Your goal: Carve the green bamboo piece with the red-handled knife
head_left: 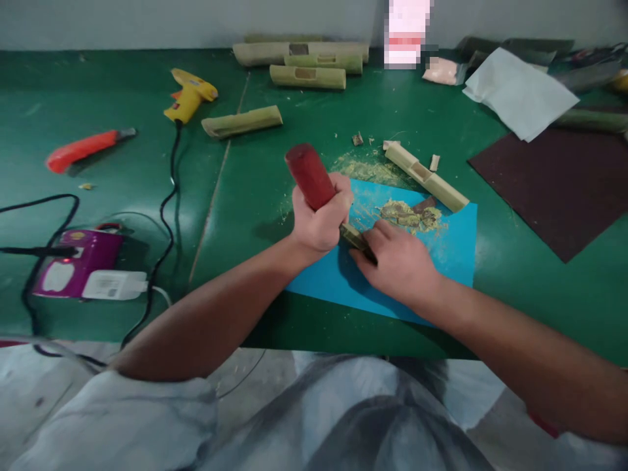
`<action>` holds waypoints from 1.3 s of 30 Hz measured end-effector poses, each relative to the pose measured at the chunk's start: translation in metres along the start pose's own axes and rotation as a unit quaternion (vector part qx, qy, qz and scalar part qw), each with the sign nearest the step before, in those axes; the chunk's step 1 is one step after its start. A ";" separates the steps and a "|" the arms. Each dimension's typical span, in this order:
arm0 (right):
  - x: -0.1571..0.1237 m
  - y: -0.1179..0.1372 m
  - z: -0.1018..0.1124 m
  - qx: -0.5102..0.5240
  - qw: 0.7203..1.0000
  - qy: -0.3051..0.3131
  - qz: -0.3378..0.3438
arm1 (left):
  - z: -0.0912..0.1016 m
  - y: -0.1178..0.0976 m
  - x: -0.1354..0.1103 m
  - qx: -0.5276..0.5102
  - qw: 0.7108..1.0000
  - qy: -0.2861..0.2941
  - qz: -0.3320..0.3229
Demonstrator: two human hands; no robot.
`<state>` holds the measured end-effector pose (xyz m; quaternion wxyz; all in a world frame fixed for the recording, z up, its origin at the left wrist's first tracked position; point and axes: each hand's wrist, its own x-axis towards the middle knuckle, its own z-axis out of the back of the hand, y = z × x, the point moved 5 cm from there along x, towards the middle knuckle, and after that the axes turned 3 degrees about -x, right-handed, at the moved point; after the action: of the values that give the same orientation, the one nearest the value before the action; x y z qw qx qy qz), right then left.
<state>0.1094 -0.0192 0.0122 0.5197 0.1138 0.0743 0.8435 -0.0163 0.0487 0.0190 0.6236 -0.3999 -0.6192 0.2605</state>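
My left hand (321,219) is closed around a thick red cylinder (311,176), which sticks up and to the left out of the fist. From the fist's lower side a short greenish bamboo-like piece (353,237) slants down towards my right hand (400,265). Whether it is one with the red cylinder cannot be made out. My right fingers are curled over its lower end, partly hiding it. Both hands are above a blue sheet (324,278). On the sheet lies a heap of yellowish crumbs and brown flakes (412,216). Just beyond, a notched bamboo tube (426,175) rests across the sheet's far edge.
Left on the green table (255,190) are a yellow glue gun (189,98), an orange-red cutter (86,150) and a purple power box (78,261) with cables. Several bamboo tubes (308,77) lie at the back. White paper (520,95) and a dark brown sheet (554,183) lie right.
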 end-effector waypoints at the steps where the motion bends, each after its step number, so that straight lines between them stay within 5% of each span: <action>1: 0.000 0.000 -0.001 0.005 1.000 0.005 -0.001 | 0.000 0.001 0.000 -0.006 1.000 -0.005 0.008; 6: 0.001 -0.003 0.000 0.008 1.000 -0.012 -0.011 | 0.000 0.001 0.002 -0.034 0.998 -0.059 0.009; 25: 0.000 0.001 0.001 0.025 1.000 0.003 0.001 | 0.000 0.000 0.000 0.012 1.000 -0.027 0.010; 31: 0.000 -0.001 0.001 0.015 1.000 0.014 -0.018 | 0.003 0.004 0.000 -0.017 0.997 -0.078 0.016; 39: 0.000 0.000 0.001 -0.004 1.000 0.011 -0.014 | -0.005 0.001 0.000 -0.002 0.999 -0.029 0.027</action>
<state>0.1097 -0.0196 0.0129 0.5309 0.1008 0.0782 0.8378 -0.0111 0.0482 0.0181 0.5974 -0.4101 -0.6265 0.2871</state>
